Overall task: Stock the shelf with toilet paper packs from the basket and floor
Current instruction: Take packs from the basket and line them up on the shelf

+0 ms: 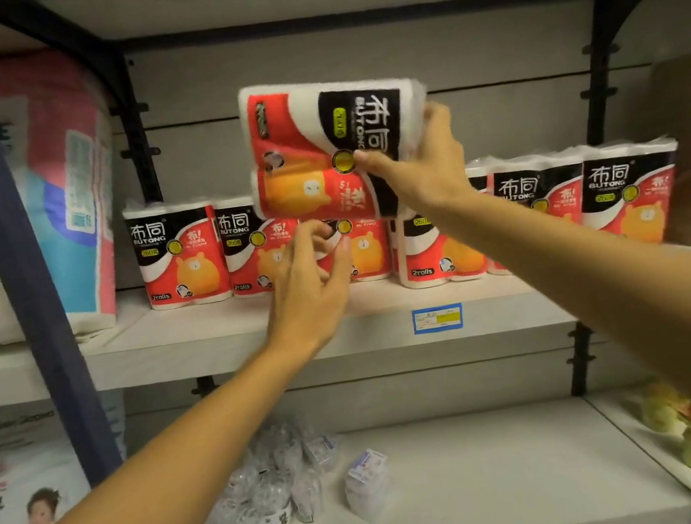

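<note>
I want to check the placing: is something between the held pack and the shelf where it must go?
Yes. The right hand holds the pack sideways above the row standing on the shelf. Those packs fill the space right under it, and the left hand touches one of them. Only the top of the row is free.

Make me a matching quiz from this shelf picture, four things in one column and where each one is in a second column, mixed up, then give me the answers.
Things:
1. Sideways toilet paper pack
2. Left hand
3. Blue price tag
4. Small clear-wrapped packets

Places:
A. On the front edge of the middle shelf
B. On the lower shelf
C. Held up in the right hand, above the row
D. Reaching to the standing packs in the row

Pairs: 1-C, 2-D, 3-A, 4-B
</note>
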`<state>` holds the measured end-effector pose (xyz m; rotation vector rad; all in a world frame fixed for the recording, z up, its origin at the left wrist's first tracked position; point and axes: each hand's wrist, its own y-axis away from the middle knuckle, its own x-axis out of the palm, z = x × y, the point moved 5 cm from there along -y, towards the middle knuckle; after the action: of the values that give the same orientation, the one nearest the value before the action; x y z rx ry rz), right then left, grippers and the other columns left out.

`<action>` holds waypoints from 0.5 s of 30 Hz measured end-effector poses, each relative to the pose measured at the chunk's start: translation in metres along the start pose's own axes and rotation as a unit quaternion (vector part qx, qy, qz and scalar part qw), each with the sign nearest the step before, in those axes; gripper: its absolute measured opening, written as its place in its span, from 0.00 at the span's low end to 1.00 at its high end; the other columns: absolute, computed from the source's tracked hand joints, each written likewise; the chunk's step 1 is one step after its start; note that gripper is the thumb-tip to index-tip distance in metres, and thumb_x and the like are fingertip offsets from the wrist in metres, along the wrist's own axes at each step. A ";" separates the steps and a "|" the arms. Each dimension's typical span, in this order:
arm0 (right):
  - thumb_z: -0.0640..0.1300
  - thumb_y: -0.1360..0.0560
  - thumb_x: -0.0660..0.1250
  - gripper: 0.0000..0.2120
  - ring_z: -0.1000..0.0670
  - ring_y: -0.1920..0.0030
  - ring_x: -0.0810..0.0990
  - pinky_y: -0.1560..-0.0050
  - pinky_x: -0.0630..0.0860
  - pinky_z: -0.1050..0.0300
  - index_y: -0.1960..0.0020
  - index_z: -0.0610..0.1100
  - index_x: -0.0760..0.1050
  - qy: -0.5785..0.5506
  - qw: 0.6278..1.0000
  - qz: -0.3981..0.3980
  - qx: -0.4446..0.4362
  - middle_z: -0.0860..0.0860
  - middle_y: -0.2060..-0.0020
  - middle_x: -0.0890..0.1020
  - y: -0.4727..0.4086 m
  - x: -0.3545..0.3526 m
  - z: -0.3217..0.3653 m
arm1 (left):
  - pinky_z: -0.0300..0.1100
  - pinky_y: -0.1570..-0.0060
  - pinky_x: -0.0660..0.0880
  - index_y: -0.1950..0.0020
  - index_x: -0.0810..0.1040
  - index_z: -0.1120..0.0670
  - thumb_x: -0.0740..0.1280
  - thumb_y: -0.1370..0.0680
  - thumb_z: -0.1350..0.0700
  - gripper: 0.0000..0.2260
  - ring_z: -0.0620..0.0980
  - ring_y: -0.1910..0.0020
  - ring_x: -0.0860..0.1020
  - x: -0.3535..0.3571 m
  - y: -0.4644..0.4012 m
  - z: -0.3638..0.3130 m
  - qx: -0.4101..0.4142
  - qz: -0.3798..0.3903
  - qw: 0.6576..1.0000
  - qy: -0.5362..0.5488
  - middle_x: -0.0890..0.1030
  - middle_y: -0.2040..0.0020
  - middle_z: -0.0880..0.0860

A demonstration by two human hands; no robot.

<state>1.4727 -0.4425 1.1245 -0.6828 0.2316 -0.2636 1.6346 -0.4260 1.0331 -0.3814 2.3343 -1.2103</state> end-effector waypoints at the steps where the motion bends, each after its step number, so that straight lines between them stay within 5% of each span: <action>1: 0.53 0.32 0.77 0.35 0.48 0.47 0.80 0.48 0.80 0.48 0.35 0.46 0.60 0.035 0.998 0.013 -0.052 0.47 0.43 0.78 -0.005 0.002 0.012 | 0.38 0.68 0.70 0.45 0.70 0.50 0.62 0.20 0.48 0.07 0.42 0.67 0.74 -0.003 0.003 0.003 0.020 0.011 0.999 -0.036 0.76 0.54 0.48; 7: 0.43 0.27 0.70 0.22 0.44 0.38 0.72 0.39 0.63 0.50 0.36 0.46 0.68 0.360 0.885 0.087 -0.282 0.47 0.38 0.77 -0.012 0.039 0.033 | 0.50 0.62 0.77 0.49 0.70 0.48 0.59 0.21 0.47 0.06 0.48 0.61 0.78 -0.022 0.015 0.029 0.023 0.031 0.994 -0.098 0.79 0.57 0.47; 15: 0.48 0.24 0.69 0.24 0.43 0.35 0.71 0.32 0.60 0.46 0.31 0.51 0.66 0.507 0.790 0.150 -0.311 0.48 0.35 0.76 -0.019 0.077 -0.022 | 0.45 0.68 0.74 0.47 0.71 0.49 0.62 0.20 0.53 0.03 0.44 0.71 0.75 -0.046 0.012 0.047 -0.007 0.022 0.993 -0.114 0.77 0.57 0.46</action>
<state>1.5354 -0.4934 1.1110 -1.0925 1.5109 -0.2242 1.6982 -0.4305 1.0136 -0.4464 2.1456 -1.0707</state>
